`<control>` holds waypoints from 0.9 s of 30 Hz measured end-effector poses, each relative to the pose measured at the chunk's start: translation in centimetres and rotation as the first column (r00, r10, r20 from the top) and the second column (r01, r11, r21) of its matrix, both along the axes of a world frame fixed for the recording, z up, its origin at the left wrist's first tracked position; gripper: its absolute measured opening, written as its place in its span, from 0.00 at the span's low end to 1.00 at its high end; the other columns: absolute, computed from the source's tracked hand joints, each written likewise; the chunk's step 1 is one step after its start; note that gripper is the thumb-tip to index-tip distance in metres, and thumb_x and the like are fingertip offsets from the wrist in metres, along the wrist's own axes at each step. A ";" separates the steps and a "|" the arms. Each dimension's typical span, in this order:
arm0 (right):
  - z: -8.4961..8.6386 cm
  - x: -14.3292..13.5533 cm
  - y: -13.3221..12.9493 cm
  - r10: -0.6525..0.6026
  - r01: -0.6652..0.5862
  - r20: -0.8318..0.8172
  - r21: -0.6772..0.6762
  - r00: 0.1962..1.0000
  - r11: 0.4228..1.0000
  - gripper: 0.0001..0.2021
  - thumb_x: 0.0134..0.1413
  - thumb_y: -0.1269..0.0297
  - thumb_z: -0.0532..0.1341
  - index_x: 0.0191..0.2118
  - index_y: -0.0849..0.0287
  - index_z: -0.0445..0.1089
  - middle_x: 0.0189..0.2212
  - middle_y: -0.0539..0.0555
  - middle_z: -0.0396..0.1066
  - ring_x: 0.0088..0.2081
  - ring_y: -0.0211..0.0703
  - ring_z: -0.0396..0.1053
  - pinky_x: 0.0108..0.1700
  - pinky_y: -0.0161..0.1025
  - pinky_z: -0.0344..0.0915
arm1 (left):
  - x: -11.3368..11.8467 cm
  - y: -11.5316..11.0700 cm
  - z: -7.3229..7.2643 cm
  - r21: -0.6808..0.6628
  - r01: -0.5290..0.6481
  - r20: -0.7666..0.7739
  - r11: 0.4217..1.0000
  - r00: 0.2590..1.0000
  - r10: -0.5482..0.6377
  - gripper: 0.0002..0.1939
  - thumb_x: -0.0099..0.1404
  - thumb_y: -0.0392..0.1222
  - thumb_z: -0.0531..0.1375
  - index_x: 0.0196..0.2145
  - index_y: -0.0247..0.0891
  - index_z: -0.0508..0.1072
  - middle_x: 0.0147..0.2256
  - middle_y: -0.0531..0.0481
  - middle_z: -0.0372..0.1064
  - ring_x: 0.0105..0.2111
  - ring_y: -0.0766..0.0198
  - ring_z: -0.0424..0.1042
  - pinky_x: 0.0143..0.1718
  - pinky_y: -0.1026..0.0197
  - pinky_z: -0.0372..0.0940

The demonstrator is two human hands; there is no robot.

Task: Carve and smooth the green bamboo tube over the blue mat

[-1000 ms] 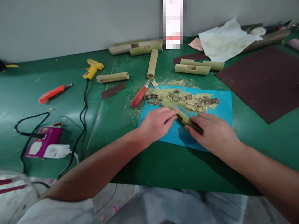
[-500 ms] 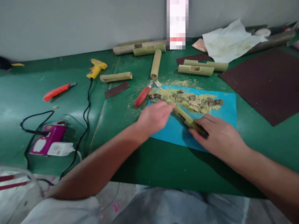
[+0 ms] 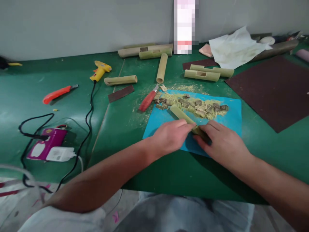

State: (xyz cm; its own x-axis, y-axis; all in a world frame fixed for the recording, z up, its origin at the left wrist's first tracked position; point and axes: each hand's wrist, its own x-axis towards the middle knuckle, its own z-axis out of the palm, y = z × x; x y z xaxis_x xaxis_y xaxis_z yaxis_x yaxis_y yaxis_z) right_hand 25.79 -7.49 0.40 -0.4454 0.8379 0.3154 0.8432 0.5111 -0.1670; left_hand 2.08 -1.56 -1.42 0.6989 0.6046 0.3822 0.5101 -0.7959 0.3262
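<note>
A notched bamboo tube [image 3: 179,112] lies slantwise over a blue sheet [image 3: 155,122]. Its near end sits in my right hand [image 3: 223,140], with thumb and fingers wrapped round it. My left hand [image 3: 172,134] is closed, its fingertips pressed against the tube's middle and covering the notch. Whatever those fingers may pinch is hidden. Beyond the tube, bamboo chips and shavings [image 3: 200,111] are heaped across the sheet. A red-handled knife [image 3: 147,100] rests at the sheet's far left corner, blade pointing away from me.
Several cut bamboo pieces [image 3: 202,74] lie toward the wall. On the left are a yellow glue gun [image 3: 98,71], an orange cutter [image 3: 58,94] and a purple power strip [image 3: 49,143] with black cords. Dark brown sheet [image 3: 270,96] and white paper [image 3: 230,48] lie right.
My left hand has slid along the tube toward me and my right hand, uncovering the far end and hiding the notch. My right hand keeps its hold.
</note>
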 end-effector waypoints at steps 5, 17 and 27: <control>0.1 -0.1 0.0 -0.029 0.028 -0.013 -0.080 0.999 0.996 0.10 0.67 0.60 0.60 0.34 0.57 0.72 0.31 0.55 0.73 0.32 0.45 0.72 0.32 0.40 0.62 | -0.3 0.3 0.0 0.046 -0.197 0.084 0.979 0.978 0.193 0.17 0.80 0.37 0.51 0.51 0.31 0.79 0.37 0.43 0.78 0.37 0.61 0.78 0.40 0.61 0.75; 0.0 -0.1 -0.1 -0.016 0.016 -0.006 -0.081 1.000 0.997 0.10 0.67 0.61 0.60 0.33 0.58 0.72 0.29 0.54 0.72 0.30 0.44 0.70 0.31 0.40 0.61 | 0.0 -0.3 0.0 -0.023 -0.034 -0.006 0.999 0.999 0.034 0.19 0.80 0.38 0.49 0.57 0.34 0.76 0.37 0.46 0.77 0.34 0.64 0.77 0.36 0.64 0.73; 0.0 -0.1 -0.1 -0.028 0.027 -0.009 -0.098 1.000 0.995 0.10 0.67 0.60 0.60 0.33 0.56 0.70 0.30 0.53 0.71 0.30 0.43 0.69 0.31 0.39 0.60 | -0.4 0.2 0.2 -0.003 -0.026 0.009 1.000 1.000 0.026 0.17 0.80 0.37 0.52 0.56 0.36 0.78 0.36 0.48 0.78 0.33 0.65 0.77 0.34 0.65 0.72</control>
